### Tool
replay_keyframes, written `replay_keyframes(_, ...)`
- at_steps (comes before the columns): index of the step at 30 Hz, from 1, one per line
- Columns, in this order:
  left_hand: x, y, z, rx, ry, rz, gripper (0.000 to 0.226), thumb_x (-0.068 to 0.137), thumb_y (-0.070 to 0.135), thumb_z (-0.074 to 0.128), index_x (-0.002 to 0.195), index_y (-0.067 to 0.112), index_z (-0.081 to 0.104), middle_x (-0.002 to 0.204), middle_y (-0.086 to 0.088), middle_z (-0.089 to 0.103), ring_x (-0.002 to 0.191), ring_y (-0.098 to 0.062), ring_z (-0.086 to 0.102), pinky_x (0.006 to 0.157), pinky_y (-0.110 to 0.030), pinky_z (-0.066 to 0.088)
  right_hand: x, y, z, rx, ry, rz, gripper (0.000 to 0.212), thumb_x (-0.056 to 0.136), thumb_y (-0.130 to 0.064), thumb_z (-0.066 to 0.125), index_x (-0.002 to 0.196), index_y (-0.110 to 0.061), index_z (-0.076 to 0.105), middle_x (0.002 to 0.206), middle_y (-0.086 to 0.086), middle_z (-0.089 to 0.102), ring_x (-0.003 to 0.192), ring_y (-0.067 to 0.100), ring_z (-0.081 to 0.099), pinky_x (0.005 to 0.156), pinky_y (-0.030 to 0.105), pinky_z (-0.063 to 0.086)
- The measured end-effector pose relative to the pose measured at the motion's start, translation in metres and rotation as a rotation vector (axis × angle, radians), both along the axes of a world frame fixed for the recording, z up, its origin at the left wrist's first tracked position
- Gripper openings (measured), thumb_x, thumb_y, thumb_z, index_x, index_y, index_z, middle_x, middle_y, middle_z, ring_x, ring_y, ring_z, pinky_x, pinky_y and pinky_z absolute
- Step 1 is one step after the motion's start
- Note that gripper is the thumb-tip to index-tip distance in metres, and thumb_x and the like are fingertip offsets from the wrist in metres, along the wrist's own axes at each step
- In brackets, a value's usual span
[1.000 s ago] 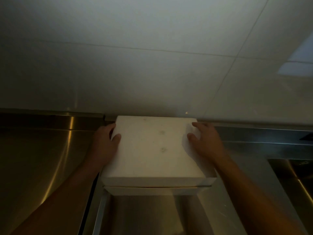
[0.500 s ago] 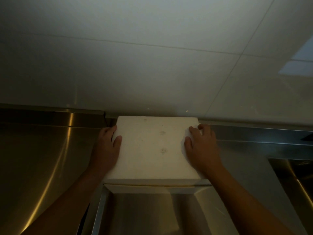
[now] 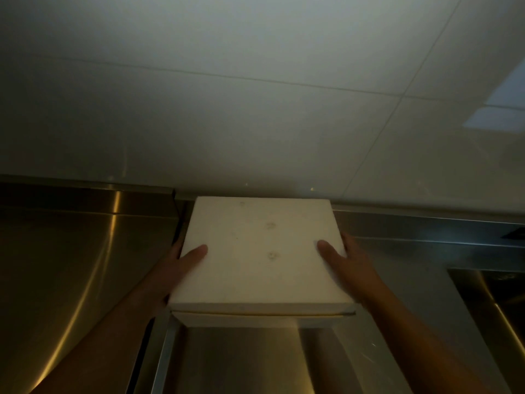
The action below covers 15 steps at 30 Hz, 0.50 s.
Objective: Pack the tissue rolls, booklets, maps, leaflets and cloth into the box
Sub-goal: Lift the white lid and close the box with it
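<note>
A white square box (image 3: 255, 251) with its lid on rests against the tiled wall, over the back edge of a steel basin. My left hand (image 3: 181, 265) grips its left side, thumb lying on the lid. My right hand (image 3: 345, 263) grips its right side the same way. A thin gap shows between the lid and the lower part along the front edge. No tissue rolls, booklets, maps, leaflets or cloth are in view.
Stainless steel counter (image 3: 71, 265) spreads to the left, a steel basin (image 3: 244, 359) lies directly below the box, and a second sink (image 3: 494, 294) sits at the right. Pale wall tiles (image 3: 255, 109) fill the upper half. The scene is dim.
Both hands have slid back along the box's sides toward me, and each thumb now rests on the lid. The box looks slightly nearer and larger in view.
</note>
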State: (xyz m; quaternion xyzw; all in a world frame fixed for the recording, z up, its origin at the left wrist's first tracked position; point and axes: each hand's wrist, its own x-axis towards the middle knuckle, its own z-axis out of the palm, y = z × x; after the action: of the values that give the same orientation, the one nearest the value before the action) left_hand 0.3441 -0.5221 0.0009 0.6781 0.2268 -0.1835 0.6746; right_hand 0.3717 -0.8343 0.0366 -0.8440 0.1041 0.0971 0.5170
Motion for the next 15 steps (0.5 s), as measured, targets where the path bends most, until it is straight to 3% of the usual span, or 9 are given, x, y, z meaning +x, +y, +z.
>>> replay_keyframes(2,-0.0033,0.0028,-0.0044,-0.073,0.017,-0.026,0.079,0.052,0.059,0.077,0.123,0.039,0.048,0.11,-0.005,0.067,0.08,-0.018,0.074,0.055,-0.03,0.058,-0.01,-0.0034,-0.0011,0.149,0.102,0.042,0.059,0.074,-0.05,0.059,0.121,-0.015,0.052,0.111,0.007,0.067,0.087,0.014,0.069,0.072,0.028,0.057)
replay_keyframes(3,-0.0043,0.0026,-0.0062,-0.1,0.02,-0.016,0.075,0.057,0.053,0.075,0.125,0.039,0.046,0.111,-0.005,0.067,0.08,-0.017,0.074,0.056,-0.03,0.058,-0.0122,-0.0047,-0.0028,0.169,0.118,0.047,0.063,0.073,-0.051,0.058,0.125,-0.016,0.051,0.111,0.006,0.067,0.088,0.015,0.069,0.071,0.028,0.057)
replay_keyframes(8,-0.0058,-0.001,-0.0058,-0.119,0.038,0.012,0.072,0.064,0.043,0.07,0.13,0.032,0.044,0.116,-0.009,0.066,0.095,-0.029,0.069,0.067,-0.039,0.058,-0.0113,-0.0051,-0.0053,0.167,0.059,0.034,0.047,0.083,-0.037,0.062,0.125,-0.018,0.051,0.111,0.004,0.067,0.089,0.012,0.068,0.065,0.019,0.055)
replay_keyframes(13,-0.0063,-0.0043,0.0004,-0.156,0.04,0.024,0.07,0.067,0.038,0.069,0.132,0.028,0.044,0.117,-0.013,0.065,0.098,-0.032,0.067,0.07,-0.041,0.057,-0.0118,-0.0053,-0.0051,0.422,0.164,0.018,0.063,0.072,-0.042,0.064,0.129,-0.023,0.046,0.117,0.011,0.065,0.095,0.023,0.07,0.072,0.032,0.059)
replay_keyframes(15,-0.007,-0.0044,0.0008,-0.172,0.04,0.035,0.07,0.067,0.036,0.069,0.132,0.027,0.044,0.119,-0.014,0.064,0.101,-0.034,0.066,0.079,-0.046,0.056,-0.0132,-0.0053,-0.0042,0.504,0.194,0.007,0.066,0.071,-0.041,0.065,0.131,-0.021,0.046,0.119,0.013,0.064,0.099,0.028,0.068,0.078,0.039,0.058)
